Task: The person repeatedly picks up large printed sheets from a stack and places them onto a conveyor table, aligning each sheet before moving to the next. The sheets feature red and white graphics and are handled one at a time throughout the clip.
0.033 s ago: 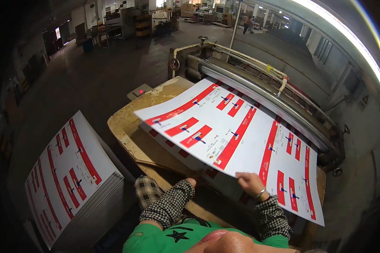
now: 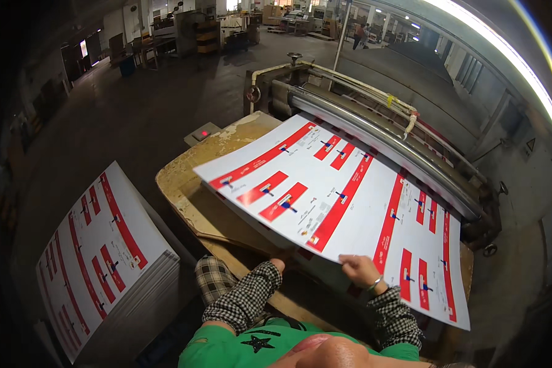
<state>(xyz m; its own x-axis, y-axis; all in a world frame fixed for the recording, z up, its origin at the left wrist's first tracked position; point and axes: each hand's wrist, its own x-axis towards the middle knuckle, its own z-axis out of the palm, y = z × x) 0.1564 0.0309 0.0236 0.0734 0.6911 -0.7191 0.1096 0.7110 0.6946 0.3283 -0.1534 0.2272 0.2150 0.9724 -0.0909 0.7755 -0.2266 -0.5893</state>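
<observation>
Head view: the right hand (image 2: 360,270) pinches the near edge of one large white sheet (image 2: 343,202) with red bars, lifted above the wooden tabletop (image 2: 193,190); the left hand (image 2: 280,264) (mostly hidden under the sheet) reaches beneath it, grip not discernible; one stack of matching sheets (image 2: 98,257) stands at the left; a roller machine (image 2: 374,129) lies beyond.
</observation>
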